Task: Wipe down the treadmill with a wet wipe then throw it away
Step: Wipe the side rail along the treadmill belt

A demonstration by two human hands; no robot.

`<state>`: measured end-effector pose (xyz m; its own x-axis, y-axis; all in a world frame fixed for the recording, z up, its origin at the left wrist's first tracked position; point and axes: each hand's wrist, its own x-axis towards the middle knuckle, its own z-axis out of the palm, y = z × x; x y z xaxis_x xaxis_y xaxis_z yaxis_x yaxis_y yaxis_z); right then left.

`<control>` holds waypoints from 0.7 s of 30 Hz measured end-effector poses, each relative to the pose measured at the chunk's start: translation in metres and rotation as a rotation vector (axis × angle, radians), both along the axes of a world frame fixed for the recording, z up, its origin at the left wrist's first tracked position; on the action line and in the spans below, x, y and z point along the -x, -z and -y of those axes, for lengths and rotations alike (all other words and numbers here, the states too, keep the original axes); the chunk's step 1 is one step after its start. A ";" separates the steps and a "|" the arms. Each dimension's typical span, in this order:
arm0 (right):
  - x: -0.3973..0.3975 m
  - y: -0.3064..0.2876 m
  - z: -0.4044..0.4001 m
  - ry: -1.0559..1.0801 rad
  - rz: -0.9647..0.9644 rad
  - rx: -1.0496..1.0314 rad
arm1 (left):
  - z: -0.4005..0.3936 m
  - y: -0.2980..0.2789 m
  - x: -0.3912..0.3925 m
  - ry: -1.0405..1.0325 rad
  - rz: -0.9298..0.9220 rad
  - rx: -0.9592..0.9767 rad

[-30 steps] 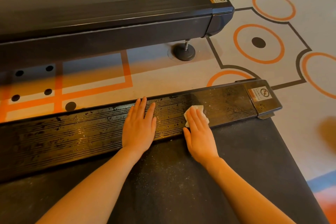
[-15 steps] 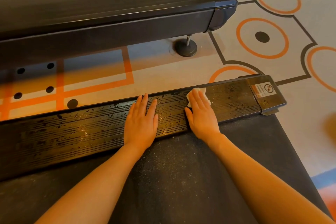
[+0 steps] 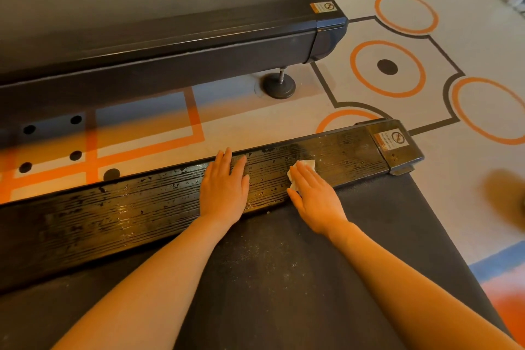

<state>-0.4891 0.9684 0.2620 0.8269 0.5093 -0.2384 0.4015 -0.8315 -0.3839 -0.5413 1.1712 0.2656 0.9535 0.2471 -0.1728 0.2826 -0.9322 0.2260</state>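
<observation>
The treadmill's ribbed black side rail runs from lower left to upper right and looks wet and speckled. Its dark belt lies below the rail. My left hand rests flat on the rail with straight fingers. To its right, my right hand presses a white wet wipe flat against the rail; only the wipe's edges show past my fingers. The rail's end cap carries a warning sticker.
A second treadmill stands parallel beyond, with a round levelling foot on the floor. The floor between and to the right has orange rings, squares and black dots. A blurred brown shape sits at the right edge.
My right hand slid the wipe up across the rail and then back toward the belt side. My left hand stayed in place. The camera shifted slightly.
</observation>
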 end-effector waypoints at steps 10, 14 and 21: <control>0.013 -0.061 0.009 0.090 -0.002 0.210 | 0.013 -0.077 -0.020 -0.036 -0.100 0.106; 0.023 -0.091 0.004 0.048 0.017 0.282 | 0.003 -0.097 -0.011 0.040 -0.112 0.091; 0.030 -0.118 -0.014 0.088 0.052 0.400 | -0.003 -0.105 0.005 0.213 -0.181 0.086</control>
